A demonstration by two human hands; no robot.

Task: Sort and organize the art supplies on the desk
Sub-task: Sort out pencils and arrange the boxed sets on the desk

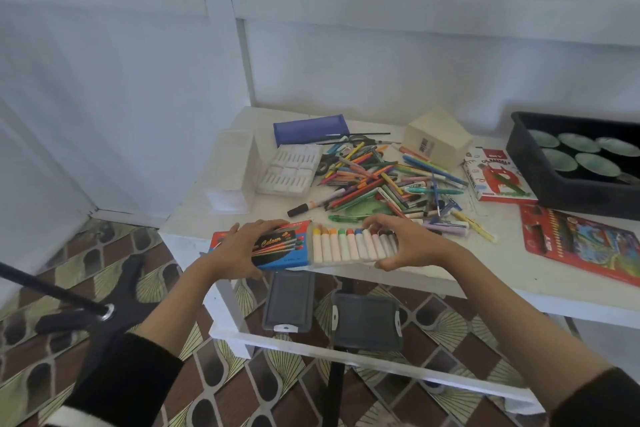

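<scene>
I find my left hand [239, 248] gripping the box [278, 246], right hand [414, 243] gripping the tray [349, 248], the two end-to-end along the front of the worktop [450, 272].

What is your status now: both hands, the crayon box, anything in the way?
Left hand grips box sleeve. Right hand holds crayon tray, at sleeve's right end, over desk front edge. Loose pen pile close behind right hand.
</scene>
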